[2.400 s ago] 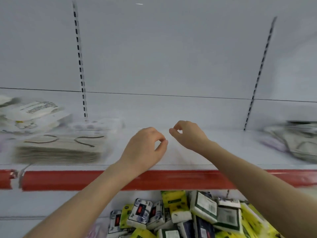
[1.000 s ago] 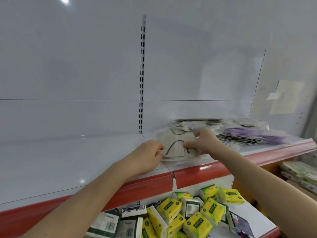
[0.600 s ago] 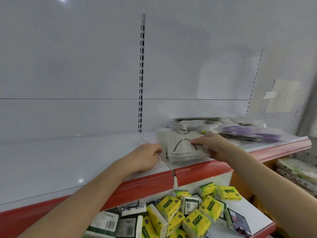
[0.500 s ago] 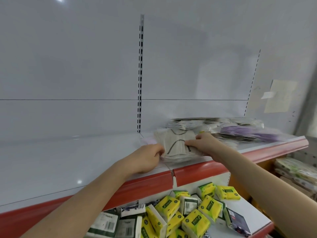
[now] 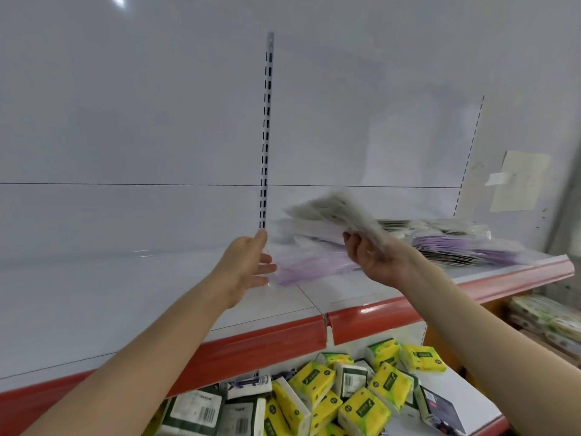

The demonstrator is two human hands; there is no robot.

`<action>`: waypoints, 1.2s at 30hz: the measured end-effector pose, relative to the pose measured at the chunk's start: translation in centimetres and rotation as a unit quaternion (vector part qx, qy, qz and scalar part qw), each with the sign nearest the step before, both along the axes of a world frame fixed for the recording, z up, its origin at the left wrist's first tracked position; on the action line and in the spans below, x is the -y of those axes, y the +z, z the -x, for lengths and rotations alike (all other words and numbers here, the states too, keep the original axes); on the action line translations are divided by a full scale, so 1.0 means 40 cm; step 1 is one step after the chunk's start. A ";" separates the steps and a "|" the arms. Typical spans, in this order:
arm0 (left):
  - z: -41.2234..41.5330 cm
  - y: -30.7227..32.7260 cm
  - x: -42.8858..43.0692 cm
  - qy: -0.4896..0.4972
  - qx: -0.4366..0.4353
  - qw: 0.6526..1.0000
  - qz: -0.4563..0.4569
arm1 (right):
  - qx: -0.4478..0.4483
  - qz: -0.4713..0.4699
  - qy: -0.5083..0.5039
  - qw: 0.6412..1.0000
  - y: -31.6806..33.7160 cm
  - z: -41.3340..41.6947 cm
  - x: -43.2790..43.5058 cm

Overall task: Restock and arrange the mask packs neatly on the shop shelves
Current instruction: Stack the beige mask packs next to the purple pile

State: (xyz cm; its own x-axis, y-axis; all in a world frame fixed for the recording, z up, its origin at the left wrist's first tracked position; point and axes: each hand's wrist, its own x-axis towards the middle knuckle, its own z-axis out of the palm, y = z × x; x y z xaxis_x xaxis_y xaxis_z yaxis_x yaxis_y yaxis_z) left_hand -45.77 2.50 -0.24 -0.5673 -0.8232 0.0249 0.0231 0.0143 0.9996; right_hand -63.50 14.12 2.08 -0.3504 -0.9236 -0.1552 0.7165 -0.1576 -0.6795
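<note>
Holding a fanned stack of packs (image 5: 338, 212) aloft in the right grip (image 5: 374, 256), clenched on the stack's lower end; tilted, higher at the far end, too blurred for reading any print. Off the shelf (image 5: 125, 297), hanging above and just behind a purple pack (image 5: 309, 267) lying flat below and left of that grip. Left grip (image 5: 248, 262) released, fingers straight, grasping nothing, tips just beside the purple pack's left edge; touching its film or not, cannot tell. Right of the right grip, a loose pile (image 5: 446, 243) of more packs, purple and pale, sprawled along the shelf. Left of the left grip, white shelf running on behind a red edge (image 5: 314, 338). Below both grips, tissue packs (image 5: 345, 391) heaped on a lower level. Seemingly a carry toward the left part of the shelf. For a clean job: square the fan first by tapping its long side on the shelf; bring the left grip under the raised end for support, given thin, slippery film; lower flat, parallel to the red edge and a little back from it; press down with flat left fingers while drawing the right grip out sideways. Mind the purple pack: slide aside beforehand or group with like colours, never bury under a mixed heap. Likely risk: spilling loose packs off the front onto the tissue packs.
</note>
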 end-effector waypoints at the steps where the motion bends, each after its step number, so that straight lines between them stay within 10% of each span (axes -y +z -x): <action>1: -0.009 0.009 0.006 -0.018 -0.051 0.994 -0.091 | -0.021 0.007 0.021 1.000 0.002 -0.012 0.009; 7: -0.133 0.049 0.065 0.035 -0.245 0.952 -0.180 | -0.412 -0.078 0.081 0.904 0.012 -0.093 0.069; 18: -0.409 0.054 0.129 0.303 -0.141 0.928 0.163 | -0.791 0.026 0.080 0.606 0.087 -0.263 0.228; 25: -0.472 -0.007 0.137 0.236 0.068 0.951 0.188 | -0.891 0.038 0.087 0.444 0.074 -0.342 0.269; 30: -0.488 -0.033 0.137 0.202 0.047 0.968 0.143 | -0.867 0.009 0.046 0.496 0.067 -0.298 0.250; 36: -0.467 -0.046 0.121 0.156 -0.017 0.982 0.105 | -0.606 0.001 0.006 0.796 -0.033 -0.237 0.244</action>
